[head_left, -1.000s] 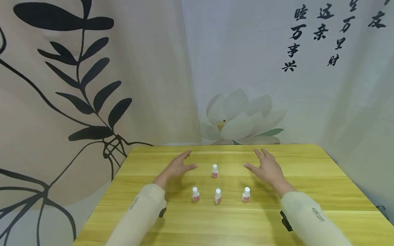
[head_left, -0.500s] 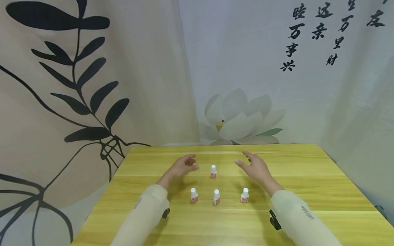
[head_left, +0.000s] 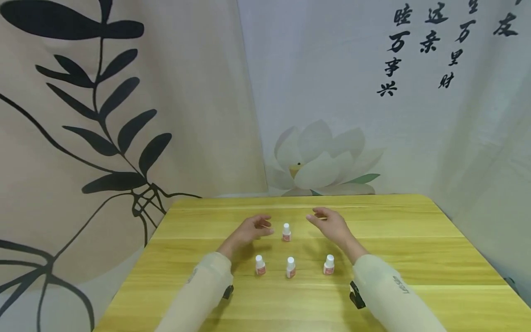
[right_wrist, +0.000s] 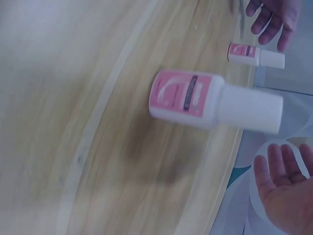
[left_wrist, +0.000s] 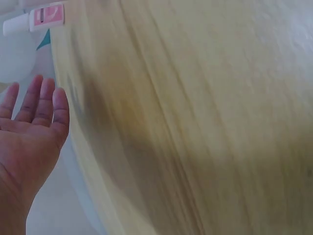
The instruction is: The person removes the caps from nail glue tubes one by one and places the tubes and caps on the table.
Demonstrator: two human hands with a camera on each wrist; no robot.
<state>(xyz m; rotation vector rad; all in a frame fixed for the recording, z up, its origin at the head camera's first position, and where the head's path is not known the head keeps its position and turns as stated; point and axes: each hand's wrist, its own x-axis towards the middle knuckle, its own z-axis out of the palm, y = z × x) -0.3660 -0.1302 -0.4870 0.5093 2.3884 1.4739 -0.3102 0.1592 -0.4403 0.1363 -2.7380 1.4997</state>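
Note:
Several small white bottles with white caps and pink labels stand upright on the table. The far bottle [head_left: 286,233] stands between my two hands, touched by neither. Closer to me, a left bottle [head_left: 260,266], a middle bottle [head_left: 291,268] and a right bottle [head_left: 329,265] form a loose row. My left hand [head_left: 249,230], fingers loosely bent, hovers left of the far bottle. On its other side hovers my right hand [head_left: 333,227], holding nothing. In the right wrist view, a bottle [right_wrist: 183,99] looms large beside my right hand [right_wrist: 291,200], whose fingers are extended.
The wooden table [head_left: 415,295] reaches back to a printed curtain [head_left: 207,92] with dark leaves, a lotus and writing. A black strap [head_left: 356,295] shows under the right sleeve, and another dark piece [head_left: 228,291] under the left.
My right hand has moved left toward the far bottle, and my left hand slightly right. The gap between them has narrowed and their fingers are more bent. The bottles stay in place.

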